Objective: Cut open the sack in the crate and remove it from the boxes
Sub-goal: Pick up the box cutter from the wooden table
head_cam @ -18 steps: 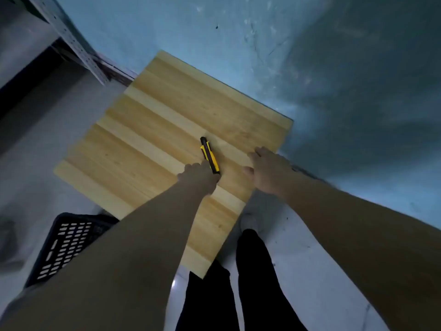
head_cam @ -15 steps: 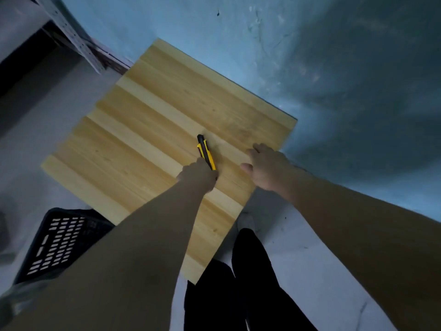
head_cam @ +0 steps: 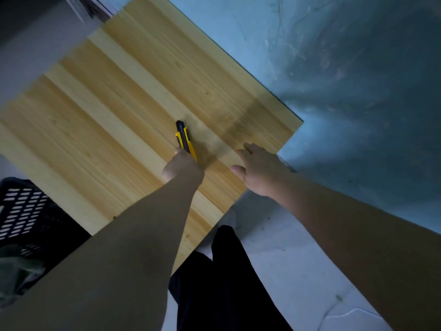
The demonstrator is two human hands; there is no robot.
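Left grip (head_cam: 182, 167) curled round the knife (head_cam: 183, 137), which lies on the worktop (head_cam: 107, 115). Right grip (head_cam: 260, 168) spread flat at the worktop's right edge, holding nothing. Crate (head_cam: 21, 211) sits below the worktop's left corner, w/ a greenish bundle inside, prob. the sack (head_cam: 16, 271). Risk: carrying the knife down w/ blade out could nick a leg; can't tell if it's out.
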